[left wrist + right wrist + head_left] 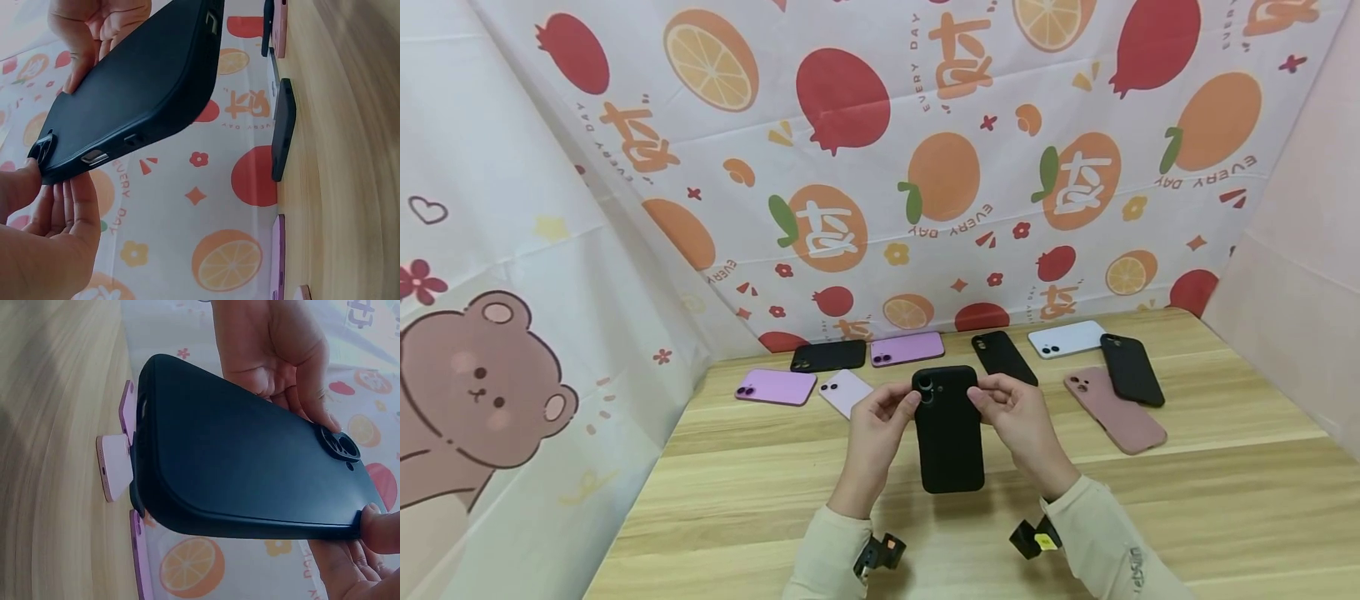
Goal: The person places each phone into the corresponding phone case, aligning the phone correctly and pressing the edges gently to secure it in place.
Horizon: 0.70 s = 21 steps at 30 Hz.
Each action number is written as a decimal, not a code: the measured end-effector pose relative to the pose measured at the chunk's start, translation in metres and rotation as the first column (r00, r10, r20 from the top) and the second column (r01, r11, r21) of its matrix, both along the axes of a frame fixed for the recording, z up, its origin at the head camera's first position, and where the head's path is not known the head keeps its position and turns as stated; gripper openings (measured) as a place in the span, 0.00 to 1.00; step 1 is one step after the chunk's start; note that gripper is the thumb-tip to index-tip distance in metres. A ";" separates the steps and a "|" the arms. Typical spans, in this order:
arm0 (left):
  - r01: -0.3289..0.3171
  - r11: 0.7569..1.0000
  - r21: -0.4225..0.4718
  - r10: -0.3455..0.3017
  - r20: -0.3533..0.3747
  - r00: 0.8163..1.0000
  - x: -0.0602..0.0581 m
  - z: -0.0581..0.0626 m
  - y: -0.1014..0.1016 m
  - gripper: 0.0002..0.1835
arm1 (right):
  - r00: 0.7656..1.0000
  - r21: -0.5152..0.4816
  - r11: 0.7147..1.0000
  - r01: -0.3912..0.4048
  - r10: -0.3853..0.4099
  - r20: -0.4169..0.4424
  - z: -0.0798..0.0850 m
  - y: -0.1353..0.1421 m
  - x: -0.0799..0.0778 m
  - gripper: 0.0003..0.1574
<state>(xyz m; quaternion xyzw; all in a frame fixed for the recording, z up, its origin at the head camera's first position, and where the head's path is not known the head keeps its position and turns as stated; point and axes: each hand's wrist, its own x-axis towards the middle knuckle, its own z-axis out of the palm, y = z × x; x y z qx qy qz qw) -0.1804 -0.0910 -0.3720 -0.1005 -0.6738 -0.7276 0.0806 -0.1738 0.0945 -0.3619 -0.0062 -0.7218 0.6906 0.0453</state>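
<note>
A black phone case (951,442) is held up above the table, its back facing me and its camera ring (340,445) at the upper left corner. My left hand (880,429) pinches that corner, the thumb by the ring. At the opposite upper corner my right hand (1021,421) pinches the edge between thumb and fingers. In the left wrist view the case (131,87) slants across, with small cutouts along its side edge. Lens-like circles show inside the ring; whether a whole phone fills the case I cannot tell.
Behind lie purple phones (775,387) (907,348), a pale pink one (846,392), a light blue one (1066,339) and several black ones (829,356). At right, a black one (1132,369) overlaps a dusty pink one (1116,412). A fruit-print cloth (887,192) hangs behind the wooden table (760,500).
</note>
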 end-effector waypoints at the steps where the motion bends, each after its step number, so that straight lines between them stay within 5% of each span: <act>1: -0.003 1.000 0.004 0.003 0.003 1.000 0.000 0.000 0.000 0.12 | 1.000 0.001 1.000 0.000 0.000 0.001 0.000 0.000 0.000 0.15; 15: 0.004 0.994 0.109 -0.015 0.099 0.995 -0.002 -0.001 0.000 0.10 | 0.999 -0.038 0.998 -0.043 0.042 -0.013 -0.002 -0.001 0.000 0.14; 21: -0.004 0.991 0.135 -0.017 0.158 0.987 -0.001 -0.001 -0.001 0.06 | 0.991 -0.032 0.991 -0.133 0.133 -0.003 -0.004 0.006 -0.004 0.18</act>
